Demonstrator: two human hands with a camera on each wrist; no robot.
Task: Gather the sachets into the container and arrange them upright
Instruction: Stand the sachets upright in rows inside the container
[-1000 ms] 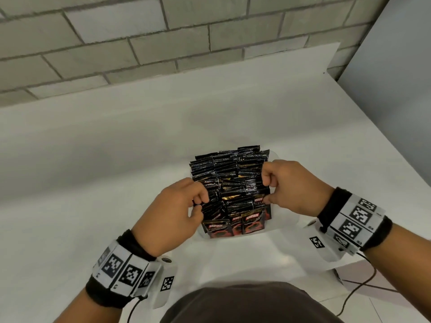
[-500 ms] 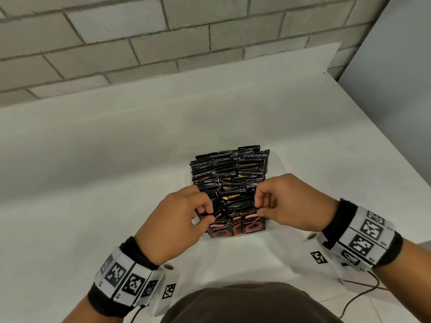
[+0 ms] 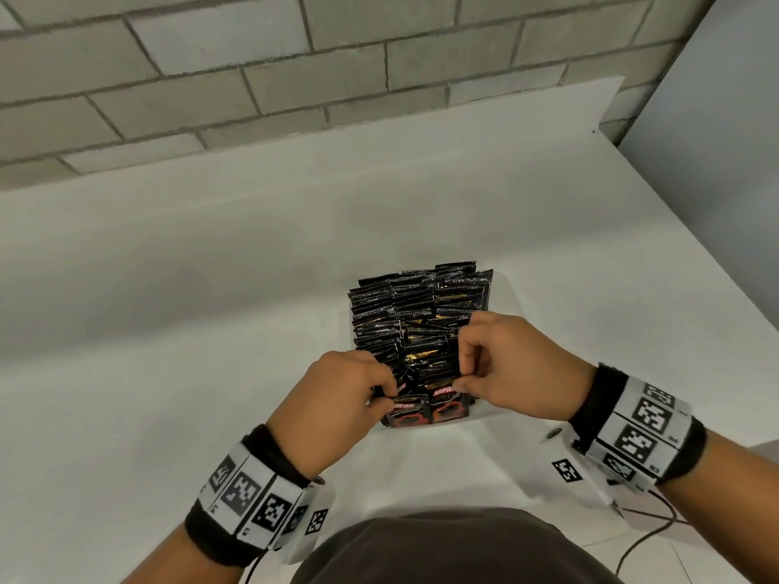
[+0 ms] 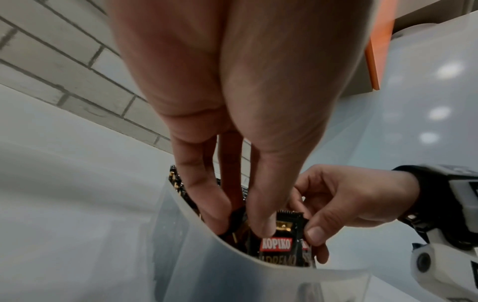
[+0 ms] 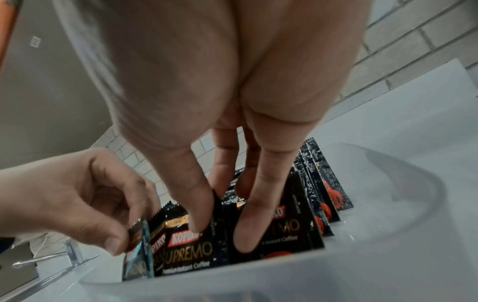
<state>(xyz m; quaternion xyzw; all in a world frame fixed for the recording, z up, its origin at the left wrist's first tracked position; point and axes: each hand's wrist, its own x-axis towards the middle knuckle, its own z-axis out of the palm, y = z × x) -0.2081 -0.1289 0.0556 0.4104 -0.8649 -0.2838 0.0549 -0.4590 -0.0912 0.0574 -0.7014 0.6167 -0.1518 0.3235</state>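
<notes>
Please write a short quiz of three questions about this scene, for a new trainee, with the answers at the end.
1. True or false: the sachets lie flat on the table.
2. Which hands are working at the near row of sachets? A) left hand only B) right hand only C) both
3. Fill in: the brand word on the front sachets reads ____.

Key
1. False: they stand on edge, packed in rows inside the container.
2. C: both hands pinch sachets in the near row.
3. KOPIKO.
</notes>
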